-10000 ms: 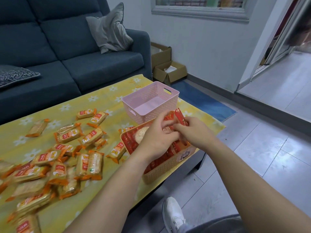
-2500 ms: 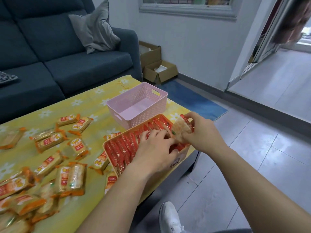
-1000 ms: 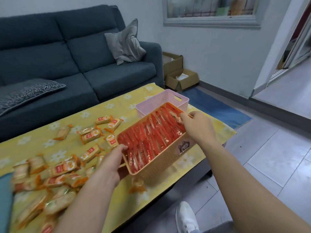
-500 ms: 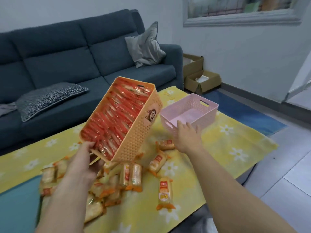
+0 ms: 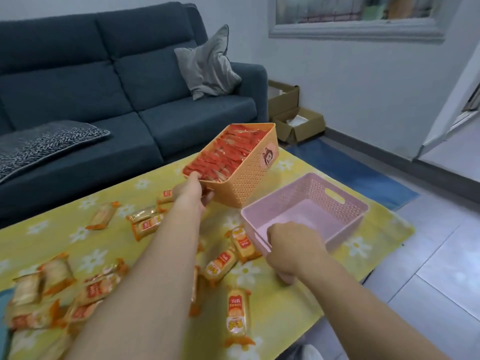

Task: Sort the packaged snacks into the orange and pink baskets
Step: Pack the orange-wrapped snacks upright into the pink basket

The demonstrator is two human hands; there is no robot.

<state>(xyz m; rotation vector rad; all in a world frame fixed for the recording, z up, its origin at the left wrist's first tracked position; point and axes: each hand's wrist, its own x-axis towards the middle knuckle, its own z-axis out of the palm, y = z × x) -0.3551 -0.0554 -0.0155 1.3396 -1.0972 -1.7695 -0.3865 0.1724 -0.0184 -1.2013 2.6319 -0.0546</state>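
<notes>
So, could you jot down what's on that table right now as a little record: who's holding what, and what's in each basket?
left hand: grips the near corner of the orange basket
orange basket: tilted, packed with red packets
right hand: grips the near rim of the pink basket
pink basket: on the tablecloth, no snacks visible inside
loose snacks: orange-wrapped packs scattered on the tablecloth, outside both baskets
background: blue sofa
</notes>
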